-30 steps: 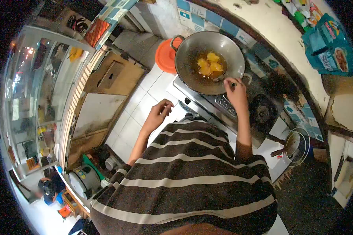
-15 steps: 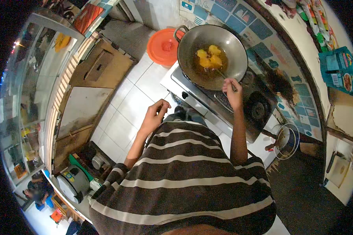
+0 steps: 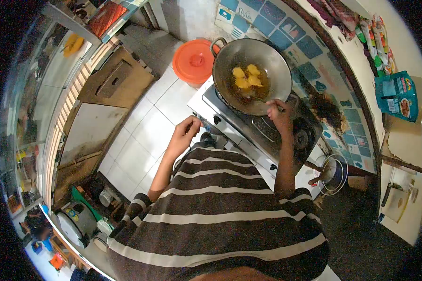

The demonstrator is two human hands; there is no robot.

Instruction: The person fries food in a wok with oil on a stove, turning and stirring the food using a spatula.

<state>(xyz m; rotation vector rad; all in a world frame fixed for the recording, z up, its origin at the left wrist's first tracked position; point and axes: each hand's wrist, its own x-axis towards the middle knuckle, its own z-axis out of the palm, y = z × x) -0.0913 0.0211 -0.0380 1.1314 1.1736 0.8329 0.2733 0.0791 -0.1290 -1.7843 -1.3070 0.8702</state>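
My right hand (image 3: 279, 115) grips the handle of a thin metal cooking spatula (image 3: 259, 99) at the near right rim of a wok (image 3: 279, 70). The spatula's head dips into the oil, so its exact shape is hard to make out. Several golden-yellow fried pieces (image 3: 246, 77) sit clustered in the oil, beyond the spatula's tip. Over the floor, left of the stove, my left hand (image 3: 184, 134) hangs with its fingers curled in and nothing visible in them.
The wok stands on the left side of a gas stove (image 3: 262, 129); a second burner (image 3: 302, 139) is to its right. An orange lidded bucket (image 3: 192, 61) is left of the wok. A pot (image 3: 333, 173) stands right of the stove. A teal packet (image 3: 396, 97) hangs at the right.
My right hand has drawn the spatula slightly back, away from the fried pieces and nearer the wok's close rim. The left hand stays curled. The whole view has shifted slightly.
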